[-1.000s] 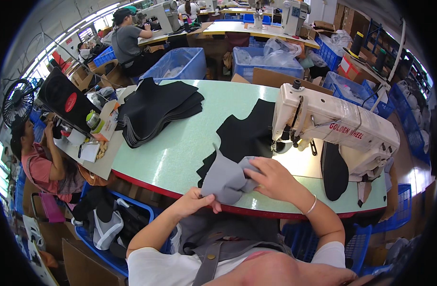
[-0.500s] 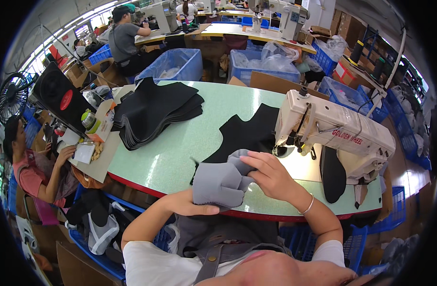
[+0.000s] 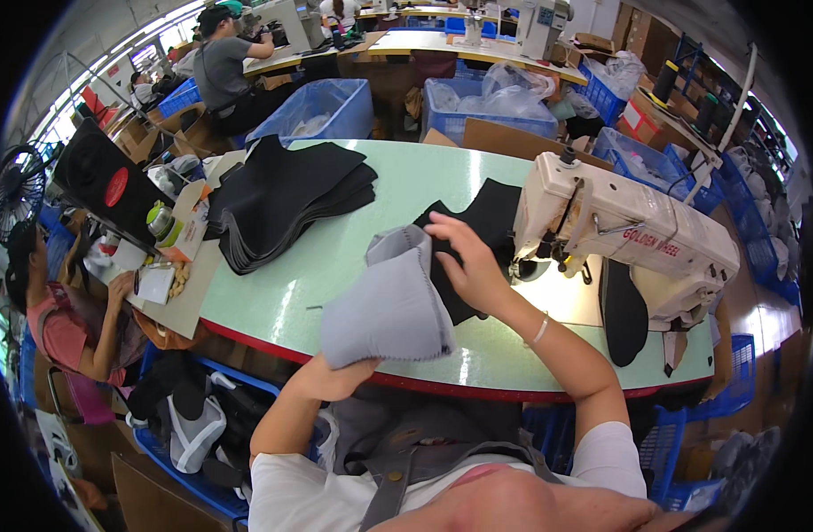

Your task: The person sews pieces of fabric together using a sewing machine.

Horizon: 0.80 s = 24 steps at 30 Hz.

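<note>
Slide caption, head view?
Left hand holds a stitched grey fabric piece, right hand close by, near a white sewing machine.

The person wears a white short-sleeved T-shirt (image 3: 286, 486) beneath a dark grey bib apron (image 3: 357, 443), whose broad strap (image 3: 387, 501) carries a round, brass-coloured button (image 3: 394, 476). Pinkish red trim (image 3: 479, 476) shows by the neckline. A slim, pale bangle (image 3: 541, 329) circles the right wrist (image 3: 536, 333).

The camera rides high on the head of the white-shirted worker (image 3: 286, 488), tipped down so the bare left hand (image 3: 333, 377) and bare right hand (image 3: 479, 277) sit close below. It faces forward across the pale green, red-edged table (image 3: 264, 301), its fisheye sweep reaching the distant white-topped, yellow-edged workbench (image 3: 415, 41).
</note>
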Each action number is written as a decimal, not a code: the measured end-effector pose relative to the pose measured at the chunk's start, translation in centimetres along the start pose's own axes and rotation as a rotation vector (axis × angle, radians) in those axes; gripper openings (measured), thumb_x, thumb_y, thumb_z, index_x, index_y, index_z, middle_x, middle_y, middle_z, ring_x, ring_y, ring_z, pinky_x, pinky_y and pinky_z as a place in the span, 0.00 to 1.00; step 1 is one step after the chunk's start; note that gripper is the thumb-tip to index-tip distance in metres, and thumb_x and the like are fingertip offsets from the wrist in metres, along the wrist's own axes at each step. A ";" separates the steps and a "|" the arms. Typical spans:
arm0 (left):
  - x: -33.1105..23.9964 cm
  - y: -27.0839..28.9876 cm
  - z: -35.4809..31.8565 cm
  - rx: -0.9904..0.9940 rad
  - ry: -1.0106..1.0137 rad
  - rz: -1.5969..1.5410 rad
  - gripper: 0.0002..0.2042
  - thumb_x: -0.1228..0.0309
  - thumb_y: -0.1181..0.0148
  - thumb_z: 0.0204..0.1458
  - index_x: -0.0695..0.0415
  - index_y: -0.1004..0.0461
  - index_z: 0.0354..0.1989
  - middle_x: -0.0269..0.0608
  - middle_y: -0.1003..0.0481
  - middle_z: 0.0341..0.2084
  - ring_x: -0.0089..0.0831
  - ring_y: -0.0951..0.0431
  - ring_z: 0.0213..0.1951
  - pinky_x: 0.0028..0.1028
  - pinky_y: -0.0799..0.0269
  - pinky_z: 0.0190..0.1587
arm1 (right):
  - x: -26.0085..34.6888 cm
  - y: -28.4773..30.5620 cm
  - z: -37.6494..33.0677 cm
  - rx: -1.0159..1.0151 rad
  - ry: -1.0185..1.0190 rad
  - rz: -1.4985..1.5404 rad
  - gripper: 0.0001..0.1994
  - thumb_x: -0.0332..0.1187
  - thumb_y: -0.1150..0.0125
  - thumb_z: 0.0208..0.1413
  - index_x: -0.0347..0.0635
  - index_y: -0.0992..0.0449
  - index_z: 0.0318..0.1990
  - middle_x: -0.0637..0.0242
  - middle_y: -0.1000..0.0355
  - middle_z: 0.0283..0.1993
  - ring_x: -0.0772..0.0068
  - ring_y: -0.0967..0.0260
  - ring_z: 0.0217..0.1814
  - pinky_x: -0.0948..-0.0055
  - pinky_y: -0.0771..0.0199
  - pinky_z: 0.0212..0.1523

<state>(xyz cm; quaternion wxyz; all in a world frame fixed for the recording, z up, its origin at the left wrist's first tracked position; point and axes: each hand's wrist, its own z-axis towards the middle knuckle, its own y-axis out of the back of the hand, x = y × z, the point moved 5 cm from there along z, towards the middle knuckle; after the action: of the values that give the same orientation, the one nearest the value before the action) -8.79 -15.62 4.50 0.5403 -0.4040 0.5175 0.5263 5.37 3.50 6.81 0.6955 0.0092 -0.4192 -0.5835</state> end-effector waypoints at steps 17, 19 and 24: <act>7.4 -5.7 2.0 -0.198 0.240 -1.272 0.33 0.68 0.42 0.53 0.61 0.45 0.67 0.46 0.38 0.63 0.39 0.37 0.64 0.37 0.46 0.68 | 11.4 0.3 -8.8 0.195 0.695 -0.191 0.10 0.29 0.34 0.43 0.41 0.21 0.36 0.68 0.26 0.39 0.69 0.28 0.43 0.65 0.26 0.49; 7.2 -4.7 0.3 -0.217 0.203 -1.105 0.32 0.68 0.43 0.54 0.61 0.44 0.67 0.46 0.38 0.63 0.39 0.36 0.63 0.37 0.45 0.68 | 13.1 -3.1 -11.3 0.342 0.833 -0.127 0.10 0.30 0.40 0.42 0.37 0.22 0.34 0.68 0.30 0.36 0.71 0.31 0.41 0.69 0.27 0.46; 6.7 -0.6 4.1 -0.238 0.068 -0.651 0.29 0.67 0.45 0.56 0.61 0.43 0.65 0.47 0.36 0.60 0.39 0.35 0.62 0.37 0.43 0.66 | 13.6 -7.9 -16.9 0.355 0.803 -0.121 0.06 0.33 0.43 0.41 0.42 0.26 0.25 0.70 0.38 0.29 0.71 0.37 0.35 0.71 0.34 0.40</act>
<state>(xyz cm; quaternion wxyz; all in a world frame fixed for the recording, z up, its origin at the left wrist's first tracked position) -8.20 -10.70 -1.60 0.6114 -0.6255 0.3140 0.3693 8.59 -18.27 -0.32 0.7553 0.3791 -0.2083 -0.4924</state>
